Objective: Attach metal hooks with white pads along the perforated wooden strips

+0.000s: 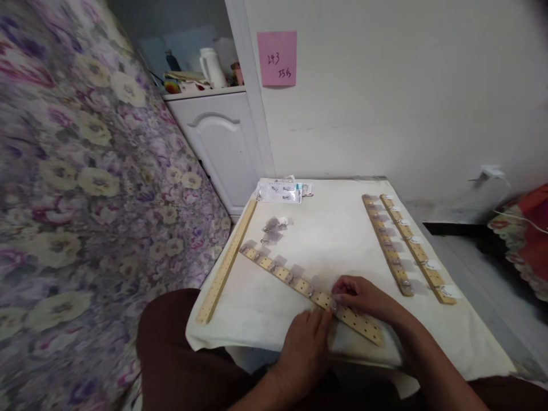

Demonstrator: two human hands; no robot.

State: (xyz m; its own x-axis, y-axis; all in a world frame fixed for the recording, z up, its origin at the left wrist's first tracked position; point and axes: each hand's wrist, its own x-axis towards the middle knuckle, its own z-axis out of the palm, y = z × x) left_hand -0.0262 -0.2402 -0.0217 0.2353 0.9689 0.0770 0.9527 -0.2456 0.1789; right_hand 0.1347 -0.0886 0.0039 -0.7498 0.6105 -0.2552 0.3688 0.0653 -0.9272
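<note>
A pale wooden strip with rows of holes (pixel 280 273) lies slantwise on the cloth-covered table, with several small clear-and-metal pieces fixed along it. My left hand (pixel 305 342) is closed at its near edge, fingertips pressed against the strip beside one of these pieces. From the far side, my right hand (pixel 359 294) pinches that small clear piece (pixel 334 306), thumb and forefinger together over the holes. Fingers partly cover the piece, so its exact kind is unclear. Toward the near right, the strip's end carries bare holes.
Loose small metal-and-clear pieces (pixel 273 226) lie beyond the strip's far end. Another holed strip (pixel 226 264) runs along the left edge. On the right are a strip with clear pieces (pixel 387 245) and one with white tags (pixel 417 249). Plastic packaging (pixel 279 192) lies at the back.
</note>
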